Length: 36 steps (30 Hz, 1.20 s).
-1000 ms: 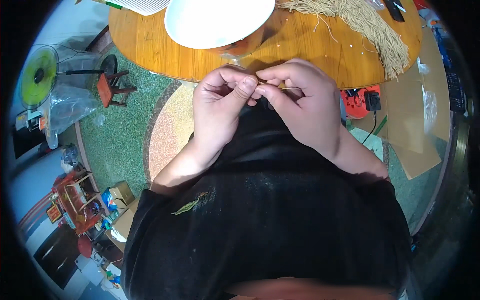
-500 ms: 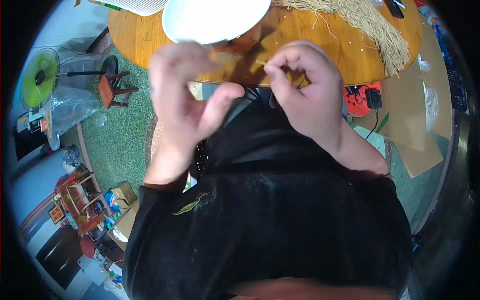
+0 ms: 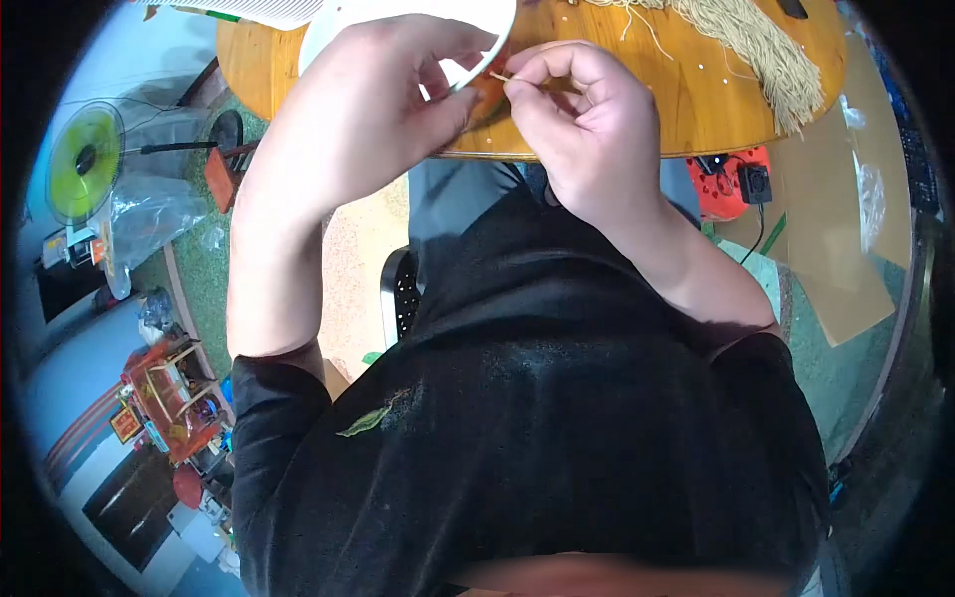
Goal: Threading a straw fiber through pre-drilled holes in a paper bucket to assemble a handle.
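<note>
My left hand (image 3: pixel 398 99) is over the near side of a white bowl (image 3: pixel 326 28). Its thumb and fingers stand apart, with the bowl's rim showing in the gap between them; whether they press on the rim is unclear. To its right, my right hand (image 3: pixel 587 109) is closed, thumb against forefinger. A short end of a thin, pale tan strand (image 3: pixel 497 77) pokes out of that pinch toward the left hand. The tips of both hands are close but apart. A bundle of tan yarn-like strands (image 3: pixel 741 45) lies at the table's far right.
Both hands are above the near edge of a wooden table (image 3: pixel 686 124). A white slotted basket (image 3: pixel 274 10) stands at the far left. Small white bits and a dark object (image 3: pixel 793 8) lie by the bundle. On the floor are a green fan (image 3: pixel 85 164) and flattened cardboard (image 3: pixel 826 269).
My left hand has moved forward to the bowl's near rim. My right hand has shifted a little left and away from me, still pinching the strand. The bowl appears farther left in view.
</note>
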Available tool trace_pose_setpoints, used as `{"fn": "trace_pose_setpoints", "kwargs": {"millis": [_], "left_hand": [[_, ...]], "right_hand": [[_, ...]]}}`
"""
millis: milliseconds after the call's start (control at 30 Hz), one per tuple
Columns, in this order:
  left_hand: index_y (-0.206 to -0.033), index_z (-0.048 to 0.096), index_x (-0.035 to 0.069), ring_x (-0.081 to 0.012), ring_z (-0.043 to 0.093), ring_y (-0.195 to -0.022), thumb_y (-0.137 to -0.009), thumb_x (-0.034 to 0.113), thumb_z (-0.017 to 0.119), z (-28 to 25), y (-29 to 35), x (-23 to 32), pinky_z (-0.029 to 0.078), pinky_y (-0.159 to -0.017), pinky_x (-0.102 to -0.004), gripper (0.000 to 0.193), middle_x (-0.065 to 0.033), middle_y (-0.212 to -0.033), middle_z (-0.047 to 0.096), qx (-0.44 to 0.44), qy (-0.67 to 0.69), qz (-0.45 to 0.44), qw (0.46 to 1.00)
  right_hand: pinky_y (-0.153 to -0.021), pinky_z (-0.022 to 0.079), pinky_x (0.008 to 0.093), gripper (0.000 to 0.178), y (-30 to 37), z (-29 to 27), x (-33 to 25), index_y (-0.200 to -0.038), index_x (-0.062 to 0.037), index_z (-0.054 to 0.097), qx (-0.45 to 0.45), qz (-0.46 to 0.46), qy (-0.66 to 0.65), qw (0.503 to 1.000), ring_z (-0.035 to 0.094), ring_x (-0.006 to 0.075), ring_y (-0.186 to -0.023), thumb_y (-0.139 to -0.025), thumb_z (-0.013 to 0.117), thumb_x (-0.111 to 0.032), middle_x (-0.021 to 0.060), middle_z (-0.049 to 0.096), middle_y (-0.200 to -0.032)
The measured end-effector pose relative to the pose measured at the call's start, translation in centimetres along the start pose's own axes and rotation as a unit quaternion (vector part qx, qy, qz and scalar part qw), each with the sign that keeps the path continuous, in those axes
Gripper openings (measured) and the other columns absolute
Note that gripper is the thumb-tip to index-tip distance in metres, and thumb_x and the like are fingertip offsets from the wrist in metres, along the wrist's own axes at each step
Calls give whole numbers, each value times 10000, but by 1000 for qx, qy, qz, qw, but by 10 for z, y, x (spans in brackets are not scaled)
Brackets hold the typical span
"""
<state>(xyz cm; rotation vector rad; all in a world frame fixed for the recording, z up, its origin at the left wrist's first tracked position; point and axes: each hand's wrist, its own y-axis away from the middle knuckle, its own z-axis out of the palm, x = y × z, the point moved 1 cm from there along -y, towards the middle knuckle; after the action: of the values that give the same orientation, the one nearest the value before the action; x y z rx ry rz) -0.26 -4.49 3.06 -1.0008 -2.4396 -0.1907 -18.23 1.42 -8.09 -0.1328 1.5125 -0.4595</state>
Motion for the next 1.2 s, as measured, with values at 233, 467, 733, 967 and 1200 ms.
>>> {"fn": "trace_pose_setpoints", "kwargs": {"millis": [233,467,733,967,1200], "left_hand": [[-1314,722,35,-86,678,-803,-949,67,819,9,0,-12,541,-710,-257,379,-28,-902,755,-5,36,-19,999],[-1341,704,7,-79,695,-926,-970,70,804,12,-1,-22,569,-829,-263,389,-43,-1015,762,-22,96,-13,995],[-1415,646,-35,-157,737,-1044,-1087,75,649,6,3,-32,598,-969,-315,346,-94,-1137,759,-79,237,-64,966],[-1405,642,-39,-193,748,-1106,-1130,66,563,7,0,-37,626,-1013,-363,305,-115,-1189,760,-81,246,-81,962],[-1365,665,-33,-194,750,-1101,-1119,77,587,6,-6,-39,638,-997,-376,280,-106,-1203,761,-93,261,-66,959]], "right_hand": [[-723,566,245,95,0,-1,4,-1009,16,713,-22,12,17,1000,702,92,-815,-949,771,-29,77,751,-980],[-758,581,226,70,0,0,-2,-1044,28,729,-32,40,39,998,708,58,-881,-981,749,5,53,758,-1008],[-696,552,210,67,-1,5,-10,-1034,18,746,-12,62,39,997,681,35,-797,-975,764,-8,20,751,-926],[-659,537,209,69,-2,7,-10,-1027,14,759,-6,62,49,997,668,31,-760,-974,781,-24,8,757,-897],[-677,564,226,73,-4,5,-3,-1028,13,766,-15,-10,97,995,691,57,-766,-979,789,-37,33,768,-916]]}}
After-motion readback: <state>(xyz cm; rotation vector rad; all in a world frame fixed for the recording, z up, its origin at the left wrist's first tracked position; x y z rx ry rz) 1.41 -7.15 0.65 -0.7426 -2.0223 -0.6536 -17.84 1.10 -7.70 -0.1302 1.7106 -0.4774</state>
